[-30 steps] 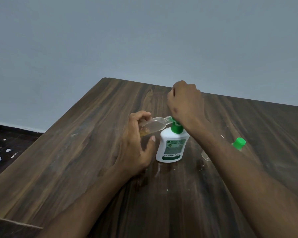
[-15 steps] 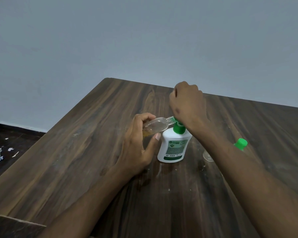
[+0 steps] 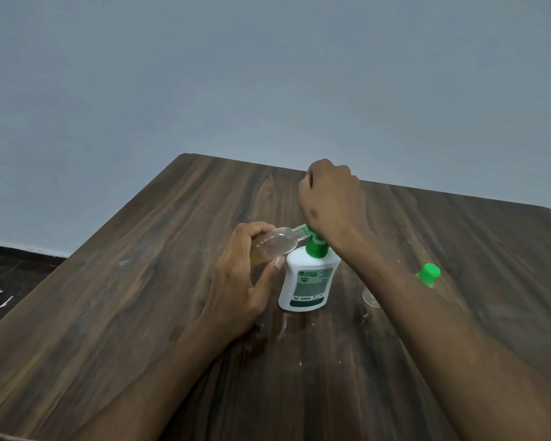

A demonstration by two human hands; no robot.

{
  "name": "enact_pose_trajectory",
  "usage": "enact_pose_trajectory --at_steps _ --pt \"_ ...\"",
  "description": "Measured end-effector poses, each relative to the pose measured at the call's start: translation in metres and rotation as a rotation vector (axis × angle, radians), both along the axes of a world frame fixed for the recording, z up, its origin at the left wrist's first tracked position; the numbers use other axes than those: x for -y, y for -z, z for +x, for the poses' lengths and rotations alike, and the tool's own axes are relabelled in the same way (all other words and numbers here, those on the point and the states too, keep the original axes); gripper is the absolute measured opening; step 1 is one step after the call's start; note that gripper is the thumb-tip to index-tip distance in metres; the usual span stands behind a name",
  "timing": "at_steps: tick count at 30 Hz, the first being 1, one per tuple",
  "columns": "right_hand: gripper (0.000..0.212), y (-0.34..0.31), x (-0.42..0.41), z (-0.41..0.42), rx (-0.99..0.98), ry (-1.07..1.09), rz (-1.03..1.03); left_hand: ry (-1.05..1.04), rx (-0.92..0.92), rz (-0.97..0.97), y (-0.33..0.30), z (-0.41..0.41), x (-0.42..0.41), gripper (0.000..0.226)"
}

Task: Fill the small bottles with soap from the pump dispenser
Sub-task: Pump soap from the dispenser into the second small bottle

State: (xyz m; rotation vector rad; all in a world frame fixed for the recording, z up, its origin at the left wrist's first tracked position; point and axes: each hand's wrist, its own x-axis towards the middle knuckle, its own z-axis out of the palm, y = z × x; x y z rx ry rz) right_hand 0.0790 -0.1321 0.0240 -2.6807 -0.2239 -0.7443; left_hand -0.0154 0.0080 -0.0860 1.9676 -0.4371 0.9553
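Note:
A white pump dispenser (image 3: 306, 281) with a green pump head stands upright in the middle of the dark wooden table (image 3: 140, 313). My left hand (image 3: 239, 281) grips a small clear bottle (image 3: 275, 243) tilted on its side, its open mouth against the green nozzle. A little amber soap lies in the bottle's lower end. My right hand (image 3: 330, 202) is a fist pressing down on the pump head, which it mostly hides. A second small clear bottle with a green cap (image 3: 428, 273) lies to the right, largely hidden behind my right forearm.
The table's left edge drops to a dark floor (image 3: 0, 281) with white flecks. A plain grey wall (image 3: 268, 74) stands behind the far edge. Dried smears mark the wood around the dispenser.
My right fist has risen and come back down on the pump head. My left hand keeps the small bottle at the nozzle, shifted slightly. The view has drifted a little.

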Motion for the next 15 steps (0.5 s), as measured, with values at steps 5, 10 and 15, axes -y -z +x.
enact_pose_trajectory --at_steps 5,10,15 --pt "0.023 -0.0009 0.0012 -0.0004 -0.034 -0.019 -0.002 -0.006 -0.002 0.003 0.0009 -0.0011 0.0005 0.036" --pt "0.024 0.0021 -0.0002 0.0004 -0.044 -0.008 0.003 -0.019 -0.005 0.012 0.0024 0.0000 -0.0014 0.035" --pt "0.025 -0.0025 -0.0008 -0.0003 -0.014 -0.026 -0.010 -0.029 0.002 0.017 0.0029 0.0006 -0.0022 0.036"
